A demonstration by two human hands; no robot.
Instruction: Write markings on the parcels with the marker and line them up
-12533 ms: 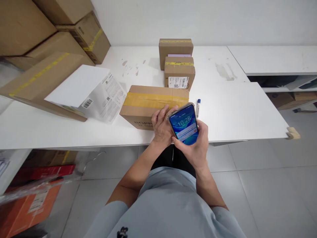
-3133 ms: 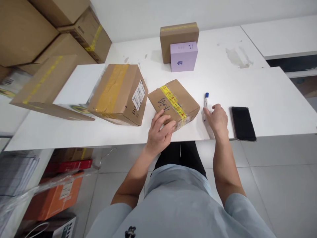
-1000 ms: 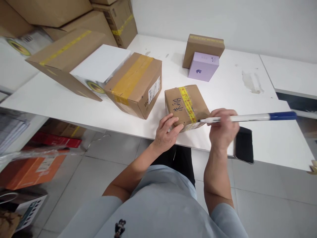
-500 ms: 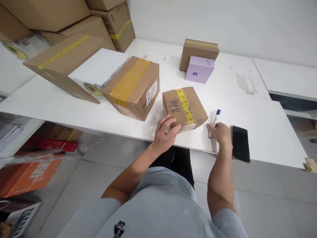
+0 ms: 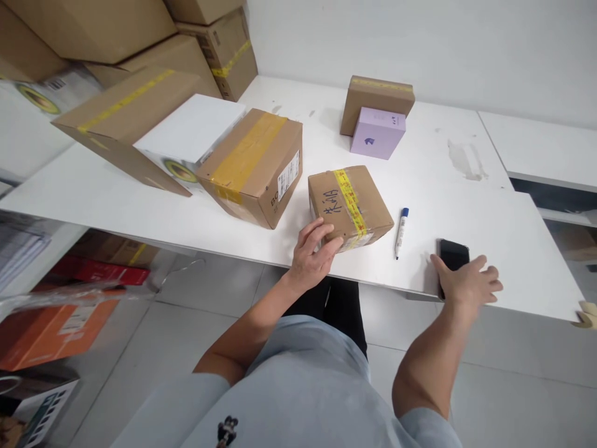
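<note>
A small cardboard box (image 5: 333,202) with yellow printed tape and handwriting on top sits near the table's front edge. My left hand (image 5: 314,252) grips its near left corner, fingers bent over the edges. Over the black phone (image 5: 453,254) is my right hand (image 5: 466,280), open with fingers spread and the thumb at the phone's left side; it covers the phone's lower part. Between box and phone lies a capped white marker (image 5: 401,233) with a blue end, touched by neither hand.
Left of the small box stands a larger taped carton (image 5: 252,165), beside a white box (image 5: 193,127) and a long brown carton (image 5: 125,115). A lilac box (image 5: 377,134) leans near a brown box (image 5: 352,102) at the back. The white table (image 5: 504,249) ends at a corner guard (image 5: 586,315).
My right hand has let go of the marker, leaving it on the table, and moved right over the phone with its fingers spreading. My left hand stays on the box.
</note>
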